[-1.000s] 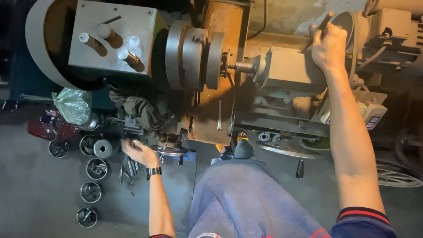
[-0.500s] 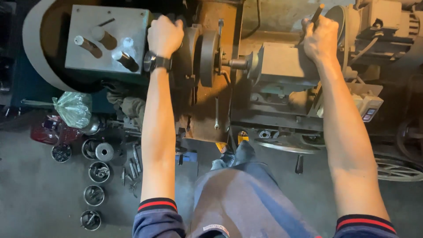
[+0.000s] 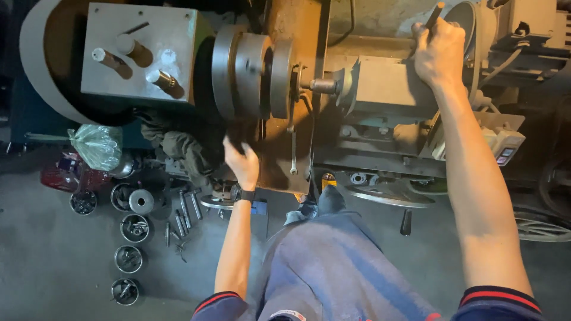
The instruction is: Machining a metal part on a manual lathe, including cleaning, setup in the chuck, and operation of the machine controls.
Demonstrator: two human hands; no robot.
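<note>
I look down on an old metal lathe with a round grey chuck (image 3: 247, 74) and a short workpiece stub (image 3: 324, 86) against the tailstock (image 3: 380, 80). My right hand (image 3: 439, 50) is closed around a dark handle of the tailstock handwheel (image 3: 467, 27) at the upper right. My left hand (image 3: 242, 161), with a black wristwatch, hangs with fingers apart just below the chuck, in front of the rusty lathe bed, and holds nothing. The grey headstock box (image 3: 140, 53) with three stubby levers sits at the left.
On the floor at the left lie several round metal tins (image 3: 128, 258) with small parts, loose bolts (image 3: 187, 205), a tied plastic bag (image 3: 98, 145) and a red object (image 3: 62, 178). A belt wheel (image 3: 544, 229) is at the right. My legs in grey trousers (image 3: 333, 267) fill the bottom centre.
My left hand rose from the floor parts to the top of the chuck, then dropped to just below it. My right hand kept its grip on the handwheel handle.
</note>
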